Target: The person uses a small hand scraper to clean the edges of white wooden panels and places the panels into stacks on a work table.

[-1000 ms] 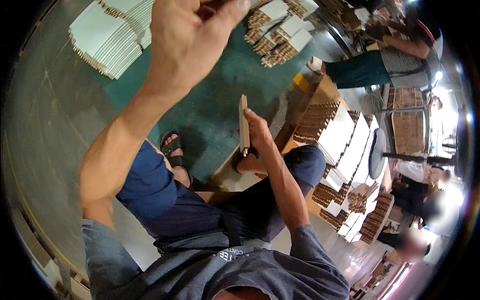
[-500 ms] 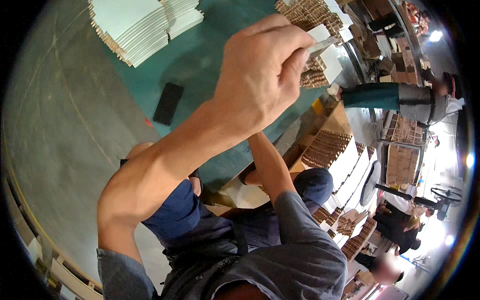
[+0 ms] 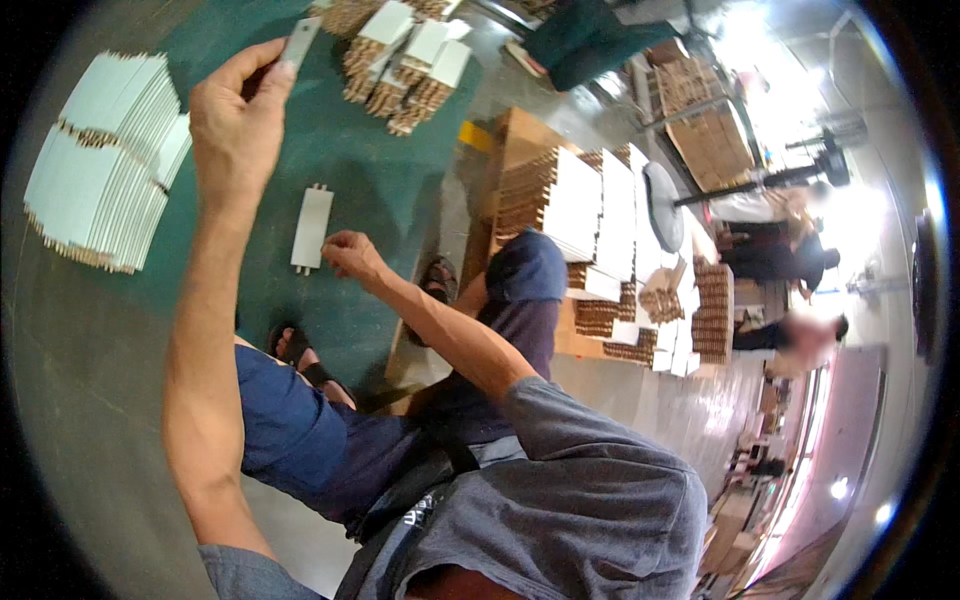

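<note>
My left hand point(image 3: 238, 110) is raised at the upper left, thumb and fingers pinching a thin, flat grey-white strip point(image 3: 299, 46) with a small hole near its end. Lower and farther right, my right hand point(image 3: 352, 258) has its fingers curled in at the right edge of a narrow white panel point(image 3: 313, 228). Short pegs stick out of both ends of that panel. It appears over the green mat point(image 3: 262, 215); whether it rests there or is lifted cannot be told. The fingertips' grip on its edge is small and partly hidden.
Stacked white panels point(image 3: 100, 195) stand at the left of the mat, with more bundles point(image 3: 405, 55) at the far side. To my right are taller panel stacks point(image 3: 575, 205) on a wooden pallet, and a stand fan point(image 3: 662, 207). Several people point(image 3: 775, 250) are farther off.
The view has shifted. My left hand has moved left, still pinching the strip. My right hand, hidden before, now shows beside the white panel. The dark phone on the mat is out of sight.
</note>
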Tool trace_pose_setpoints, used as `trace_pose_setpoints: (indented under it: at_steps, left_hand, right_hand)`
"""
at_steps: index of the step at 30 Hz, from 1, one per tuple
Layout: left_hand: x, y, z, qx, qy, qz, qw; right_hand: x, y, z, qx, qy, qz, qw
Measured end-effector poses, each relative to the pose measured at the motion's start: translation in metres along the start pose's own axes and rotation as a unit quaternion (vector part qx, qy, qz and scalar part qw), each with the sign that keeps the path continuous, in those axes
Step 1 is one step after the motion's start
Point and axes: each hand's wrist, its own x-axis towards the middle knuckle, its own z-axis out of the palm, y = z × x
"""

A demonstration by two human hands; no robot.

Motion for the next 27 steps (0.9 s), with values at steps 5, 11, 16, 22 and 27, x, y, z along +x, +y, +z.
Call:
trace_pose_setpoints:
  at_steps: [5, 11, 16, 22, 27]
  left_hand:
    - [0.003, 0.007, 0.033, -0.108, -0.04, -0.07, 0.991]
    - [0.002, 0.005, 0.054, -0.201, -0.039, -0.174, 0.963]
    - [0.012, -0.01, 0.045, -0.277, -0.035, -0.188, 0.942]
    - [-0.009, -0.005, 0.047, -0.311, -0.106, -0.202, 0.923]
    - [0.002, -0.007, 0.015, -0.246, -0.058, -0.211, 0.944]
  right_hand:
    - [-0.125, -0.056, -0.049, 0.079, 0.008, -0.088, 0.993]
    - [-0.262, -0.083, -0.146, 0.15, 0.189, -0.218, 0.946]
    - [-0.285, 0.018, -0.252, 0.403, 0.32, -0.11, 0.85]
    - [-0.305, 0.207, -0.386, 0.472, 0.523, -0.001, 0.71]
    - [-0.259, 0.199, -0.399, 0.488, 0.616, 0.05, 0.616]
